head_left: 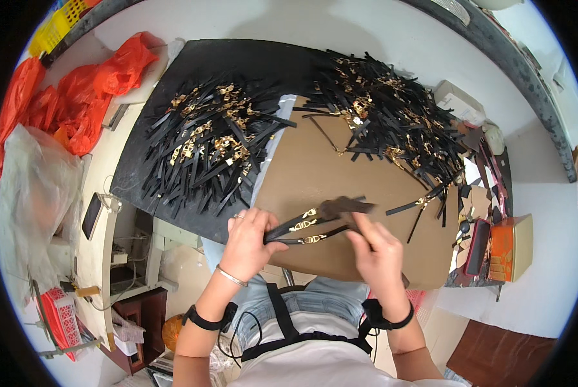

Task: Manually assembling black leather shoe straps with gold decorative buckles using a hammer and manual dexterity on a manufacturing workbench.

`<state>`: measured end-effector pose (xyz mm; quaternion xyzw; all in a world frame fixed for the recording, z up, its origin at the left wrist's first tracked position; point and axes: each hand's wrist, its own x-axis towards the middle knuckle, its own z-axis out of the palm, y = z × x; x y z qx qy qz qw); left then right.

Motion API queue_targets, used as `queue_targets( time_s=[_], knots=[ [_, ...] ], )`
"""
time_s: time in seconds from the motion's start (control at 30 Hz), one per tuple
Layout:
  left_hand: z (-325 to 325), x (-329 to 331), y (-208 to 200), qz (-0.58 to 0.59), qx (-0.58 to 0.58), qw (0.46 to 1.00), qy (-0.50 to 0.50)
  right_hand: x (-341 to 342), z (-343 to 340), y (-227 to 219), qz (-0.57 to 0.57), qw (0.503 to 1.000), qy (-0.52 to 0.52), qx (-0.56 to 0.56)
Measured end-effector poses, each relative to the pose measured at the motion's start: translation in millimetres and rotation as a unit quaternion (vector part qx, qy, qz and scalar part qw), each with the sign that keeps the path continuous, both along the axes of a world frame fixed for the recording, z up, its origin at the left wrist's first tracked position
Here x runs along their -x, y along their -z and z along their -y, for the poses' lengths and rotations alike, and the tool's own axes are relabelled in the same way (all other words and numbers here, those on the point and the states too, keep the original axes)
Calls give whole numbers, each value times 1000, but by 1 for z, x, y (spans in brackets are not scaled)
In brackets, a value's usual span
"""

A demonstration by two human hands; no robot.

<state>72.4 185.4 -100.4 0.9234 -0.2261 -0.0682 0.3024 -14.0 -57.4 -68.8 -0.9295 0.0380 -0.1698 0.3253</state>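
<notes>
At upper left, crinkled, glossy red plastic bags (82, 97) slump above a cloudy, translucent plastic bag (37, 187) at the left edge. Left of centre, a tangled heap of flat black straps (198, 155) with shiny gold chain-link fittings lies on a matte black tabletop (153, 187). At the lower centre, the left hand (250, 238), above a smooth metal bangle (232, 276), pinches a fan of narrow black straps (281, 230), their gold oval links spread toward the middle of the frame, over a smooth tan sheet (289, 174). The right hand (378, 250), slightly blurred, has its fingers bent at a soft-looking dark brown piece (340, 206) across the strap ends; whether it grips it, I cannot tell. A denser strap heap (392, 106) bristles at upper right, and a boxy orange-and-cream container (512, 248) stands farther right.
</notes>
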Motion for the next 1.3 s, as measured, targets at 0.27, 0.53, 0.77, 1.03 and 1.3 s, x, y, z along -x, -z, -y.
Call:
queue_targets(
  time_s=[0.27, 0.53, 0.77, 1.03, 1.3],
  knots=[
    [21, -33, -15, 43, -49, 993, 102, 100, 89, 17, 14, 907, 285, -310],
    [-18, -192, -100, 78, 56, 995, -32, 135, 123, 52, 55, 827, 344, -440],
    [-27, -211, -68, 295, -189, 917, -193, 134, 122, 50, 19, 853, 334, -402],
    [222, -161, -40, 266, -29, 932, 244, 134, 125, 55, 0, 886, 298, -355],
    [247, -127, -37, 351, -140, 894, 241, 133, 118, 58, 2, 899, 310, -310]
  ],
)
